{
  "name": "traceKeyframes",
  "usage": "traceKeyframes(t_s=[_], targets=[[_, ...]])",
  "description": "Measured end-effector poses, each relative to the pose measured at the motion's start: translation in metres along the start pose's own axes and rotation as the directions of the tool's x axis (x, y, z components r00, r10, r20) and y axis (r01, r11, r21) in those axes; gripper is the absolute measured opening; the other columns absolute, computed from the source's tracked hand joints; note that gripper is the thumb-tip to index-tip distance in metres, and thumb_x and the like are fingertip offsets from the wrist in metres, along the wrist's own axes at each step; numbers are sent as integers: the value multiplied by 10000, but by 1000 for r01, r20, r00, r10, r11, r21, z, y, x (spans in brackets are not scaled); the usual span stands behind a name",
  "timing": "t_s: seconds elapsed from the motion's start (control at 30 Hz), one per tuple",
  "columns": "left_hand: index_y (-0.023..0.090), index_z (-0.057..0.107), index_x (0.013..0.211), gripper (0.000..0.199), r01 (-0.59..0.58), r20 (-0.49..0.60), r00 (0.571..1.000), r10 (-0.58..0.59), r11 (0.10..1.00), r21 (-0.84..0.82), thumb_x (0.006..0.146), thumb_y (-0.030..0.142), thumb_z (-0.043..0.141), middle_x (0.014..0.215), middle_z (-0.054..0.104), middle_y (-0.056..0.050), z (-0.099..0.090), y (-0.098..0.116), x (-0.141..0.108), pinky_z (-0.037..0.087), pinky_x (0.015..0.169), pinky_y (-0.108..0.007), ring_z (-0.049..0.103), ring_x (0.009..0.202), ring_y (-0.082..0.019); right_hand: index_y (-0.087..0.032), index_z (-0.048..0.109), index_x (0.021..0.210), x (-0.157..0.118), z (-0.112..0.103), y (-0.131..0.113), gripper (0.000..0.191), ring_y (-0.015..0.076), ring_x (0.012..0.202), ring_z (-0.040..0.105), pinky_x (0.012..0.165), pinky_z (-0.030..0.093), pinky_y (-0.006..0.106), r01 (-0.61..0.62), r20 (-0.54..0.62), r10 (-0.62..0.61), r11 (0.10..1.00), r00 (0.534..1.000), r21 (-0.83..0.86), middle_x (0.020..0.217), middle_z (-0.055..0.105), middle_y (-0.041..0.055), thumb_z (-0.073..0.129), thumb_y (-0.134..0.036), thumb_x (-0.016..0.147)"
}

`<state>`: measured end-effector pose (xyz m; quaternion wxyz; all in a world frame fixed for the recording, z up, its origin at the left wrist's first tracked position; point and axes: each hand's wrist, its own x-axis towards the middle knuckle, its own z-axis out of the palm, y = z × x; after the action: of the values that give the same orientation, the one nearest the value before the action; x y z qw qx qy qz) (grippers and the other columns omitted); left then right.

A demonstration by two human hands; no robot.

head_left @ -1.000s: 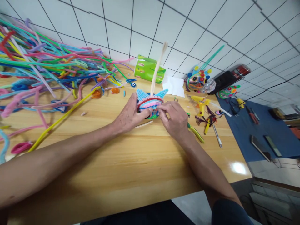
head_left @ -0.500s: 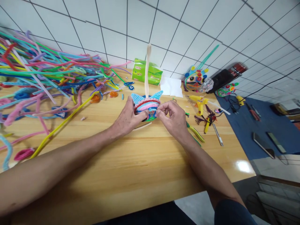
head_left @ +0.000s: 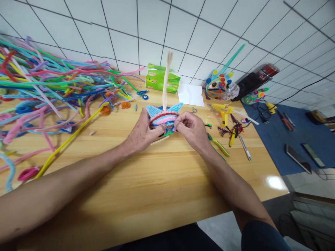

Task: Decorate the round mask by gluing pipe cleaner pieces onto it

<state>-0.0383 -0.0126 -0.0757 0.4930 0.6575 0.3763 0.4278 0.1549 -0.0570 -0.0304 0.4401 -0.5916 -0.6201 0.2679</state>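
Near the middle of the wooden table is a craft piece with bands of red, pink and blue and two light-blue pointed ears. A long beige strip stands up from its top. My left hand grips its left side, the thumb lying across the front. At the lower right edge of the piece, my right hand has thumb and forefinger pinched together; anything between those fingertips is too small to make out.
Many coloured fuzzy stems lie piled at left. A green packet and white paper are behind the piece. To the right are green-yellow pliers, a yellow glue gun, a pen and a decorated figure.
The beige strip leans slightly more to the right. My right thumb and forefinger have shifted slightly at the edge of the piece. The camera view has moved a little.
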Motion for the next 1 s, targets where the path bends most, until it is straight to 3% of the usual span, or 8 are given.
traceKeyframes(t_s=[0.33, 0.87, 1.0], targets=[[232, 458, 1162, 473, -13, -37, 999, 14, 1000, 28, 818, 392, 741, 1080, 628, -39, 2, 1, 1, 585, 916, -465, 638, 972, -225, -232, 625, 735, -1, 5, 1, 80, 137, 651, 525, 608, 412, 290, 16, -42, -17, 1000, 999, -22, 685, 616, -33, 658, -201, 801], [237, 462, 1180, 465, 3, -29, 1000, -3, 1000, 3, 873, 473, 720, 1137, 647, -58, 1, 2, 0, 586, 943, -453, 660, 1043, -246, -231, 609, 762, -1, 2, 1, 125, 144, 675, 548, 628, 437, 299, 85, -32, -89, 991, 996, -102, 724, 629, -22, 673, -238, 869], [233, 449, 1161, 573, 38, -43, 998, -37, 999, 15, 815, 529, 797, 1128, 643, -59, 2, 3, 1, 592, 926, -452, 671, 1047, -256, -238, 590, 745, -1, 3, 0, 139, 144, 678, 547, 624, 435, 293, 89, -41, -95, 989, 995, -118, 721, 611, -22, 675, -231, 855]])
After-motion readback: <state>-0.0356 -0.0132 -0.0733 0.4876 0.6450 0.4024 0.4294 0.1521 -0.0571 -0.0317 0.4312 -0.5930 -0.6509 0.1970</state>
